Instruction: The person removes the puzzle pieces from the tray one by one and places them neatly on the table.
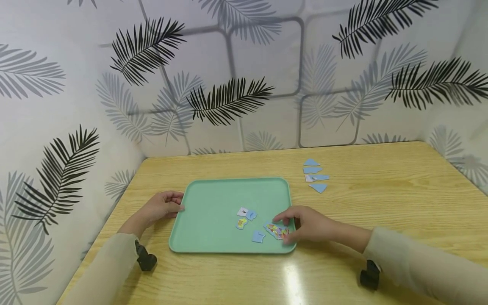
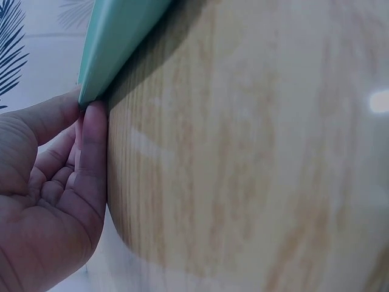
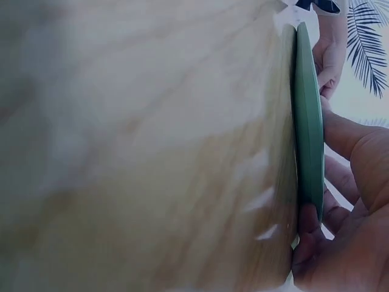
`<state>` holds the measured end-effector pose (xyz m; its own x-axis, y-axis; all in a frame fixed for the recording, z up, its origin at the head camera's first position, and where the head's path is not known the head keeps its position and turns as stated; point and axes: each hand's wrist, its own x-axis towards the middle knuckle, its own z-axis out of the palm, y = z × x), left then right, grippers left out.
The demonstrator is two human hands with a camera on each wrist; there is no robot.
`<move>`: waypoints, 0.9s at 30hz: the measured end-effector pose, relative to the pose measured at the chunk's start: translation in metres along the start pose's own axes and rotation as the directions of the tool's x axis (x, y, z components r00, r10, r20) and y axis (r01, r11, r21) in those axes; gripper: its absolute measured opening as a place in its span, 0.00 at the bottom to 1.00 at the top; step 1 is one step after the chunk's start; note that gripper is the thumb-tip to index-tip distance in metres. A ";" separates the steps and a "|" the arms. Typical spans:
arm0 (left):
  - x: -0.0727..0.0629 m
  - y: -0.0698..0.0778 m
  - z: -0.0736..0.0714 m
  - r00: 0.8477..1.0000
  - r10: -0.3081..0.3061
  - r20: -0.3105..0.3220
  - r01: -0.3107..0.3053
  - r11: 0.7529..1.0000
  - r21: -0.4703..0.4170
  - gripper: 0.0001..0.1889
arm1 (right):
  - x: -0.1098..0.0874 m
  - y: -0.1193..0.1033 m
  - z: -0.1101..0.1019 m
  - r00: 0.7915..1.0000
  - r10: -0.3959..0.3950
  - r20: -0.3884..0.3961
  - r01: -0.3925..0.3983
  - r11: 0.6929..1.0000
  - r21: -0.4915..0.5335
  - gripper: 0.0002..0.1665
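Observation:
My left hand (image 1: 164,206) pinches the left rim of a green tray (image 1: 206,199). In the left wrist view, the thumb lies on the tray's edge and a finger sits under it. Over the tray's right edge, my right hand (image 1: 310,224) holds a multicoloured section of jigsaw puzzle (image 1: 275,230) between thumb and fingertips. The right wrist view hides that section behind the tray's side (image 3: 309,121). Also on the tray are a blue puzzle piece (image 1: 258,237), a yellow-patterned piece (image 1: 242,223) and a white-and-blue joined piece (image 1: 247,213).
Several blue puzzle pieces (image 1: 312,170) lie in a column on the wooden table (image 1: 381,186), beyond the tray's right corner. A wall with a leaf pattern (image 1: 259,118) stands behind the table and along its left side.

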<state>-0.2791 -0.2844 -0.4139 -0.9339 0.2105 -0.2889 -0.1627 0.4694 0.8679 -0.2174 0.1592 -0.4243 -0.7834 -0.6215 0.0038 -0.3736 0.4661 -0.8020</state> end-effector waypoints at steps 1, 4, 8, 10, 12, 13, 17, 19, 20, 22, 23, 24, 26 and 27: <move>0.000 0.000 0.000 1.000 0.000 0.000 0.000 1.000 -0.001 0.27 | 0.000 -0.001 0.001 1.000 0.000 -0.003 0.000 1.000 -0.007 0.30; 0.001 -0.001 0.000 1.000 -0.007 0.001 0.007 1.000 -0.004 0.27 | 0.000 -0.002 0.002 1.000 -0.010 -0.010 0.010 0.999 -0.043 0.30; 0.003 -0.002 -0.001 1.000 -0.018 -0.003 0.018 1.000 -0.008 0.29 | 0.001 -0.004 0.004 1.000 -0.019 -0.015 0.018 0.996 -0.091 0.30; 0.003 -0.003 -0.001 1.000 -0.017 -0.002 0.017 1.000 -0.006 0.29 | 0.002 -0.004 0.004 1.000 -0.022 -0.018 0.020 0.994 -0.105 0.30; 0.004 -0.002 -0.001 1.000 -0.016 -0.001 0.016 1.000 -0.007 0.29 | 0.002 -0.004 0.004 1.000 -0.017 -0.019 0.015 0.994 -0.107 0.30; 0.003 -0.002 -0.001 1.000 -0.015 0.000 0.015 1.000 -0.008 0.29 | 0.002 -0.004 0.004 1.000 -0.015 -0.019 0.013 0.994 -0.108 0.29; 0.003 -0.002 -0.001 1.000 -0.014 0.001 0.014 1.000 -0.010 0.29 | 0.003 -0.005 0.004 1.000 -0.002 -0.021 0.000 0.994 -0.111 0.28; 0.003 -0.002 -0.001 1.000 -0.013 0.001 0.013 1.000 -0.011 0.29 | 0.003 -0.005 0.004 1.000 -0.001 -0.020 -0.002 0.993 -0.116 0.27; 0.003 -0.002 -0.001 1.000 -0.012 0.002 0.012 1.000 -0.011 0.29 | 0.003 -0.005 0.004 1.000 -0.001 -0.018 -0.002 0.993 -0.118 0.27; 0.003 -0.002 -0.001 1.000 -0.009 0.004 0.009 1.000 -0.011 0.29 | 0.003 -0.006 0.004 1.000 -0.004 -0.010 0.003 0.993 -0.119 0.26; 0.003 -0.002 -0.001 1.000 -0.007 0.006 0.007 1.000 -0.012 0.29 | 0.002 -0.006 0.004 1.000 -0.007 -0.006 0.006 0.993 -0.118 0.25; 0.003 -0.003 -0.001 1.000 -0.006 0.007 0.006 1.000 -0.012 0.29 | 0.002 -0.006 0.003 1.000 -0.011 -0.001 0.011 0.993 -0.119 0.25; 0.003 -0.003 -0.001 1.000 -0.004 0.008 0.004 1.000 -0.013 0.29 | 0.002 -0.006 0.003 1.000 -0.017 0.006 0.018 0.993 -0.119 0.24; 0.003 -0.003 -0.001 1.000 -0.003 0.009 0.003 1.000 -0.013 0.29 | 0.002 -0.006 0.003 1.000 -0.020 0.009 0.021 0.993 -0.120 0.23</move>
<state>-0.2813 -0.2859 -0.4167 -0.9307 0.2165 -0.2949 -0.1696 0.4589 0.8722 -0.2146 0.1531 -0.4211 -0.7716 -0.6359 0.0144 -0.4463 0.5252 -0.7245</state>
